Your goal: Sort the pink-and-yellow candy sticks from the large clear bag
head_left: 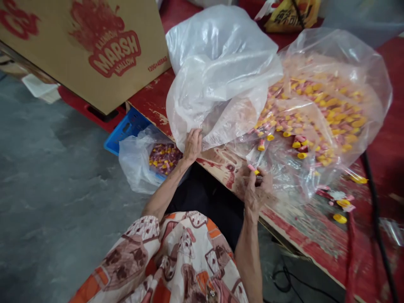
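My left hand (192,145) grips the lower edge of an empty clear plastic bag (217,71) that stands puffed up on the worn red table (303,235). My right hand (256,188) is closed on a small pink and yellow candy piece (253,169) at the mouth of a big clear bag (331,105) full of the same pink and yellow pieces. That big bag lies on the table to the right of the empty one.
A cardboard box printed "Marsh Mallow" (94,46) sits at the upper left. Below the table edge a blue crate (126,128) holds another bag of candies (154,162). Loose pieces (341,210) and a black cable (377,219) lie on the right.
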Tool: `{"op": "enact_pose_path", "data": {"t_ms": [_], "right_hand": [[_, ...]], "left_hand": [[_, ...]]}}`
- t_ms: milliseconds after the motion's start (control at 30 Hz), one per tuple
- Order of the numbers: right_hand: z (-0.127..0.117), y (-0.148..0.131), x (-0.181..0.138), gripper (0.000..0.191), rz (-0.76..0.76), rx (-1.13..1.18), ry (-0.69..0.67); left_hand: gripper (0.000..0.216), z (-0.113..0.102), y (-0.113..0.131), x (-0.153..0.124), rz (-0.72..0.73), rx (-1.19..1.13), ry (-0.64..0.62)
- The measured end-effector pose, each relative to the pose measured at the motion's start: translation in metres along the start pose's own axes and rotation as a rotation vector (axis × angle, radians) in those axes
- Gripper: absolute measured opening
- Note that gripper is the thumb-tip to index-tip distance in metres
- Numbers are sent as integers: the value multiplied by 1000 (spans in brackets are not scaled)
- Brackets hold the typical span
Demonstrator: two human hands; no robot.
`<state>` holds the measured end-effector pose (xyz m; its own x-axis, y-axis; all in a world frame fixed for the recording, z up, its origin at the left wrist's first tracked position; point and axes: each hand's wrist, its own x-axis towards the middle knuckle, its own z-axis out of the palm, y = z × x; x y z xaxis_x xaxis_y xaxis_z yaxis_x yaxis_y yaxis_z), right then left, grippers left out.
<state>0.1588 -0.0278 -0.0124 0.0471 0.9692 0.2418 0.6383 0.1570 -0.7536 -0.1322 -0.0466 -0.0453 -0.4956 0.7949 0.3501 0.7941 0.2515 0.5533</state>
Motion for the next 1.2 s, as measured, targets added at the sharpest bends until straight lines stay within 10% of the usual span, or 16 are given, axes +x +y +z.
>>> {"op": "enact_pose_path", "data": {"t_ms": [233, 400, 800, 1200], "right_hand": [[9, 10, -5, 62, -78, -30, 22], [9, 16, -4, 56, -118, -24, -35], [4, 6, -3, 51, 60, 197, -32], [5, 10, -3, 50, 91, 461, -267]], "left_hand": [[26, -27, 11, -7, 29, 195, -166], [37, -42, 43, -8, 136, 0, -31], [24, 28, 87, -27, 264, -442, -422], [36, 11, 109, -27, 158, -739, -604]]}}
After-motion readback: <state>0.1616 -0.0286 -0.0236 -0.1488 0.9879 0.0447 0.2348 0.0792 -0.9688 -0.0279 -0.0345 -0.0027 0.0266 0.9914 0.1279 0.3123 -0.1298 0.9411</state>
